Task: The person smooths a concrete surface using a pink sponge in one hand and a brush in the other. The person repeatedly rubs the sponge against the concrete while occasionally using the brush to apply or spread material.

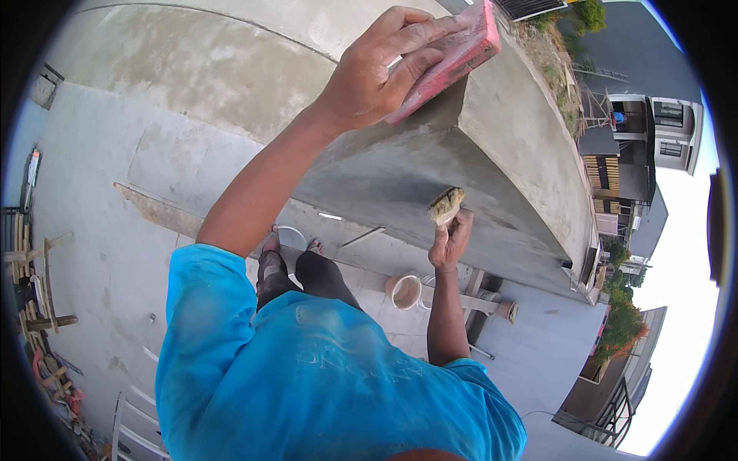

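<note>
My left hand is raised high and grips a red plastering float, pressing its flat face on the top corner edge of a grey cement-rendered wall. Lower and to the right, my right hand holds a worn brush with cement-caked bristles just in front of the wet grey face of the same wall. Both arms come out of a bright blue shirt at the bottom of the view.
Far below are my feet on a plank, a white bucket and a second container on the concrete floor. Timber scraps lie at the left edge. Houses and trees stand at the right.
</note>
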`<state>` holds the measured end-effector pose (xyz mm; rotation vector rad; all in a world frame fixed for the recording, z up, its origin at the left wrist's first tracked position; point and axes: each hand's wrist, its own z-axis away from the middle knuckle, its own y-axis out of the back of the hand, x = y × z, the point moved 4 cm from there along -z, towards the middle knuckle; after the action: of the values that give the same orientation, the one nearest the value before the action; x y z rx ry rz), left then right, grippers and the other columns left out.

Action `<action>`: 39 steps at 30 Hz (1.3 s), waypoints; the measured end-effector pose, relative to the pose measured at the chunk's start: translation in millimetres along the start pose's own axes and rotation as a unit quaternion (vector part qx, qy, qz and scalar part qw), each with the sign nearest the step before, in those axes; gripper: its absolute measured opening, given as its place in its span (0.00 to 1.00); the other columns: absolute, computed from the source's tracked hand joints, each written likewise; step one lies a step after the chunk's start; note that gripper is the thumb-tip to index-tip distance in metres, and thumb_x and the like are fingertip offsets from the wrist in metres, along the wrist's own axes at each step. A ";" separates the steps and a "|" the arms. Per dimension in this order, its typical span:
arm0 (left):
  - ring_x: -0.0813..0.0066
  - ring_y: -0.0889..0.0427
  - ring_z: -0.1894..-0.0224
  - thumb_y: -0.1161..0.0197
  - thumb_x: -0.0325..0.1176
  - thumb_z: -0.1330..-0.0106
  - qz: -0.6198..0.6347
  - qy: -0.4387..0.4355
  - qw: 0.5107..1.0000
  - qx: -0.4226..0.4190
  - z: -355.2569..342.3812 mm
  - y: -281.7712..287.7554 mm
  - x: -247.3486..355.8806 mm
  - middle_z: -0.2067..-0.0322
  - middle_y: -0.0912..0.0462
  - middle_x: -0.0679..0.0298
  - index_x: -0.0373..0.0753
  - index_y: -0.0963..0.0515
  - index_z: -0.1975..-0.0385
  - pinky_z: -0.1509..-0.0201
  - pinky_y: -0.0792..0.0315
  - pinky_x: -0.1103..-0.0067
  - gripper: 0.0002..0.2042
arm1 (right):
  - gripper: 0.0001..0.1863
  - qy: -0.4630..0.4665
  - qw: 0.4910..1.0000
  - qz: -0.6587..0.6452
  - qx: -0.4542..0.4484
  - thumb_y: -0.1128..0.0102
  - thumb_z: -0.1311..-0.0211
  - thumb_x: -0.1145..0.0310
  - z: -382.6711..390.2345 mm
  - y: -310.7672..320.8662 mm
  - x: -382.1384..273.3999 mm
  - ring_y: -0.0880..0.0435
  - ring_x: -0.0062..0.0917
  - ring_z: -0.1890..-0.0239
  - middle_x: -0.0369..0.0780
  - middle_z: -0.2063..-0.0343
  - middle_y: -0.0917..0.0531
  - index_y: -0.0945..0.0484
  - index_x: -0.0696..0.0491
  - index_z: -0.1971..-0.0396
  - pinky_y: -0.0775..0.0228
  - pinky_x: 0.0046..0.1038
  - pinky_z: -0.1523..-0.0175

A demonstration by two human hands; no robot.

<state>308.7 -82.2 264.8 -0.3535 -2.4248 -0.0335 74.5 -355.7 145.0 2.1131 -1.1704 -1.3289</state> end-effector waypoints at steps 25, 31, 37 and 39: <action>0.59 0.21 0.46 0.44 0.16 0.31 -0.063 0.200 0.975 -0.074 208.6 17.4 -58.5 0.46 0.25 0.53 0.38 0.20 0.40 0.40 0.26 0.72 0.21 | 0.17 0.016 1.000 0.004 0.005 0.42 0.29 0.61 4.7 0.0 2.6 0.26 0.37 0.59 0.46 0.61 0.26 0.29 0.59 0.52 0.33 0.35 0.53; 0.63 0.22 0.47 0.45 0.20 0.26 0.005 0.082 0.996 0.044 87.3 27.2 -15.1 0.46 0.25 0.55 0.40 0.24 0.35 0.41 0.27 0.73 0.20 | 0.17 -0.003 1.000 -0.013 0.007 0.41 0.30 0.61 -1.3 -4.6 0.4 0.25 0.38 0.60 0.48 0.61 0.26 0.28 0.59 0.53 0.31 0.36 0.54; 0.66 0.23 0.47 0.44 0.21 0.26 -0.012 -0.038 0.997 -0.063 8.6 -4.4 18.0 0.46 0.25 0.55 0.41 0.23 0.36 0.43 0.26 0.73 0.19 | 0.16 0.024 1.000 -0.009 0.015 0.41 0.31 0.63 -4.7 -5.2 -7.6 0.24 0.41 0.62 0.49 0.61 0.25 0.28 0.60 0.53 0.29 0.37 0.56; 0.65 0.22 0.46 0.44 0.20 0.26 0.029 0.064 0.996 -0.049 70.5 6.8 -6.2 0.46 0.26 0.55 0.40 0.23 0.37 0.42 0.26 0.74 0.19 | 0.16 0.031 0.999 -0.011 0.014 0.40 0.32 0.64 -6.5 -4.1 -8.2 0.24 0.41 0.62 0.49 0.61 0.25 0.28 0.60 0.53 0.29 0.37 0.55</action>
<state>270.9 -69.0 206.2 -0.4514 -2.2904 -0.1453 80.3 -347.4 149.9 2.1766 -1.1494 -1.2546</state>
